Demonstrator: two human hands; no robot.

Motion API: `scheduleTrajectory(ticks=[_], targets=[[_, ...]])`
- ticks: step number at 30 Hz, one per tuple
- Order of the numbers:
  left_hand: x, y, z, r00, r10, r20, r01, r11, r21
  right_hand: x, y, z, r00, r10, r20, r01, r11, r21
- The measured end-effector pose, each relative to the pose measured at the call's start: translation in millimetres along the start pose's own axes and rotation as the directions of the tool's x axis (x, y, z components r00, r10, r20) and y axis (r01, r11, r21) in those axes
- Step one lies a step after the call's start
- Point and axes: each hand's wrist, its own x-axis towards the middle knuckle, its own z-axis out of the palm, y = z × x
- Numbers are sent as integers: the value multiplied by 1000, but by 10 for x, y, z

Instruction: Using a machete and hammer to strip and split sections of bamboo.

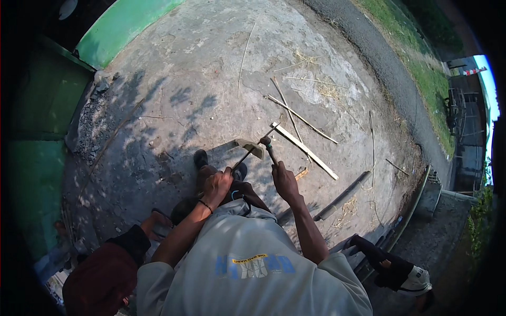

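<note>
My left hand is closed around a thin dark rod that slants up and away to the right. A tan-brown curved piece lies across the rod; I cannot tell what it is or whether it is fixed there. My right hand is wrapped round the handle of a hammer, its dark head close beside the rod. Just beyond the hammer, a pale flat wooden strip lies on the ground. My shod foot shows left of the rod.
Thin sticks lie crossed on the concrete ground. A dark length of pole is at right. One person in dark red is at lower left, another in black at lower right. A green wall stands at far left.
</note>
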Motion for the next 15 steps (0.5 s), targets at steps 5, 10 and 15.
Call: scheduleTrajectory(ticks=[5, 10, 15], targets=[[-132, -115, 76, 989, 62, -137, -76, 993, -95, -25, -165, -312, 992, -35, -122, 49, 992, 118], [-51, -208, 183, 989, 124, -81, -118, 990, 79, -60, -354, -515, 952, -109, -286, 201, 927, 316], [-91, -398, 540, 995, -17, -101, 17, 1000, 1, 40, 184, 23, 994, -59, 90, 53, 996, 75]])
